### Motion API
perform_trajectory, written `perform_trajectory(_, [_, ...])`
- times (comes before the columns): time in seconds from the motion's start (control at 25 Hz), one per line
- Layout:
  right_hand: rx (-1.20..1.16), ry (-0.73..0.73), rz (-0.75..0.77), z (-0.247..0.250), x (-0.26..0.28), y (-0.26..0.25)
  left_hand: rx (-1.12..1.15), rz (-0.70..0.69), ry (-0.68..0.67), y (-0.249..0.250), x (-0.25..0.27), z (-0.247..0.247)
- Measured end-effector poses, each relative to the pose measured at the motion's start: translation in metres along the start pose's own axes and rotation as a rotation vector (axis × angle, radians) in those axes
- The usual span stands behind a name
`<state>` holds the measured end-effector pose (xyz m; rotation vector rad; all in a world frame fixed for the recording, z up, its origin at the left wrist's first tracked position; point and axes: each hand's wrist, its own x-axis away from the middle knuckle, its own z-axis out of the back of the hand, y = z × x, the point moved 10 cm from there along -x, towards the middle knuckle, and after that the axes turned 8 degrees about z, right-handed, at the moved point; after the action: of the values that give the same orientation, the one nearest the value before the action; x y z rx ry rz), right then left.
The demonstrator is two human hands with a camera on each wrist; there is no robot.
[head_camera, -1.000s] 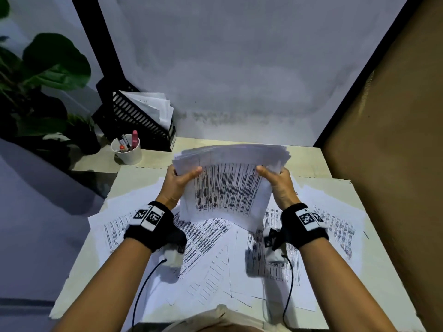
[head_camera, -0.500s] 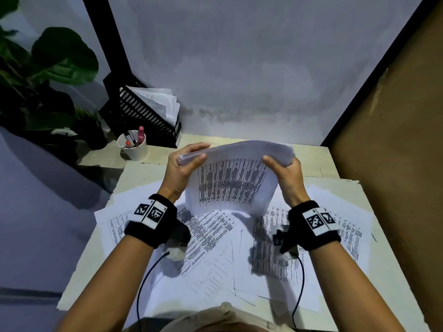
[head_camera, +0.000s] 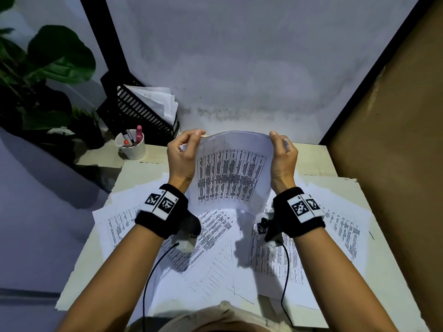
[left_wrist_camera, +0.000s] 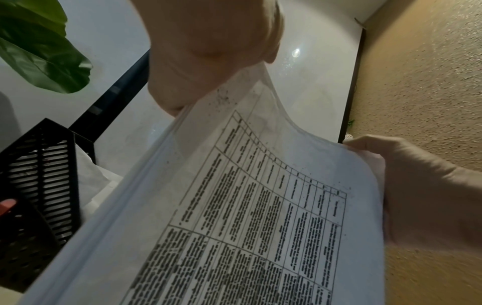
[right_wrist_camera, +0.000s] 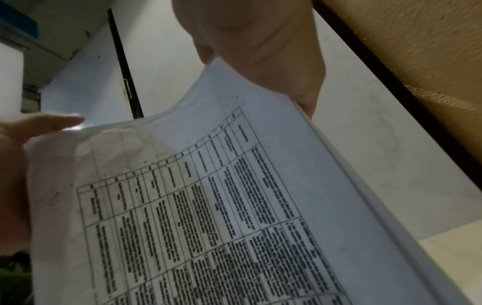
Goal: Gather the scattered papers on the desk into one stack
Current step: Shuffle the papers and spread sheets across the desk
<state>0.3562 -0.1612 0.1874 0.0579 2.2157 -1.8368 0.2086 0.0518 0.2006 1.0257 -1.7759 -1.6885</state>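
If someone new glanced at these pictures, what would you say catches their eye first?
First, the bundle of papers held upright and bowed at the centre, above the desk, with the left hand and right hand gripping its two sides. Next, the loose printed sheets fanned over the desk beneath the wrists. Last, the black file rack and white pen cup at the far left.

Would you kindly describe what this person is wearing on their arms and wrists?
Both forearms are bare, without sleeves. Each wrist carries a black band, left and right, bearing white square tags with black-and-white codes. A small camera hangs under each wrist, with a thin black cable trailing back.
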Motion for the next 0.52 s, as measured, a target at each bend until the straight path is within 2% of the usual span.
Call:
perform_trajectory(0.08, [-0.009,-0.001,0.004,0.003,-0.004,-0.001,-0.008,0.010,-0.013,0.000,-0.002,-0.002])
perform_trajectory(0.24, [-0.020,-0.106,-0.046,0.000,-0.010,0.002,-0.025,0.005,-0.061,-0.005,-0.001,-0.005])
perform_trajectory(0.52, [-0.033,-0.244,-0.099,-0.001,-0.009,0.007,-0.024,0.040,-0.249,-0.008,0.006,-0.015])
